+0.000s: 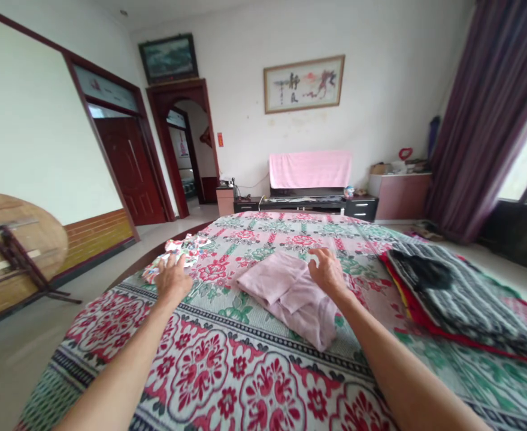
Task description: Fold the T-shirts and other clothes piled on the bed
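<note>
A pale pink folded garment lies on the patterned bedspread, its lower right part loosely bunched. My right hand is at its right edge, thumb and fingers curved and apart, with nothing between them. Over to the left, my left hand rests on or just above a small crumpled white cloth with a colourful print. Its fingers look spread, and I cannot tell whether they touch the cloth. Part of that cloth is hidden behind the hand.
A stack of folded textiles, grey striped with red below, lies at the right with a black item on top. A folded round wooden table leans at the left wall. A low black cabinet stands beyond.
</note>
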A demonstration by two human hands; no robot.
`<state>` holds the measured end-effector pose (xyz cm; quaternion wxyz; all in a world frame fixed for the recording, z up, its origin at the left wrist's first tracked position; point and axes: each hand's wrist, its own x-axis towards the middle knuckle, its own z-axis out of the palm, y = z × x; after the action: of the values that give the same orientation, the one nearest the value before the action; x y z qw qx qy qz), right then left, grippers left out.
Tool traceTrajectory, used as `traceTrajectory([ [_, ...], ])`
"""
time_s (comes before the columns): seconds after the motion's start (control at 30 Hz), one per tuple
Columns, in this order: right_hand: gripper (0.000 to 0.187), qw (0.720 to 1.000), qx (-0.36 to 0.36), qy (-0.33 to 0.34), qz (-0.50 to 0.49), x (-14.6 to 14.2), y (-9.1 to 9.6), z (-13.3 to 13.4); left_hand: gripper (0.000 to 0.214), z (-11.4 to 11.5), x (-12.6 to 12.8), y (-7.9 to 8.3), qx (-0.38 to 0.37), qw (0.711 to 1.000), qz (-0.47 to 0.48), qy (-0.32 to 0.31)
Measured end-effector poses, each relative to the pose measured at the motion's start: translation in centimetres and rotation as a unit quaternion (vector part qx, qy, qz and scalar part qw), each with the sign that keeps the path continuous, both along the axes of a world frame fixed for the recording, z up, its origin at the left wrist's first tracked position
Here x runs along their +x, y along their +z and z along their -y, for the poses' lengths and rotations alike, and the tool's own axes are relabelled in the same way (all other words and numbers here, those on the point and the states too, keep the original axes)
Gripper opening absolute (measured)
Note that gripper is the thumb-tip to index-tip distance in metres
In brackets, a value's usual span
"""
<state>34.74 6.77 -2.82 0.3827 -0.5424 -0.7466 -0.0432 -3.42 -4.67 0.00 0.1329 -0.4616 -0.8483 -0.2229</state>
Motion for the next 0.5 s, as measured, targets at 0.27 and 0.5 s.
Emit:
traceTrajectory([
  [0.27, 0.042, 0.975, -0.179, -0.089, 0.095, 3.7, -0.4, -1.6, 0.060, -4.1, 9.0, -2.4, -0.078, 0.989, 0.104, -0.076],
  [0.5, 0.030, 0.966, -0.216, 0.033, 0.141, -0.4, 0.7, -4.2, 0.042, -3.9, 11.0, -5.0, -0.048, 0.983, 0.107, -0.143],
])
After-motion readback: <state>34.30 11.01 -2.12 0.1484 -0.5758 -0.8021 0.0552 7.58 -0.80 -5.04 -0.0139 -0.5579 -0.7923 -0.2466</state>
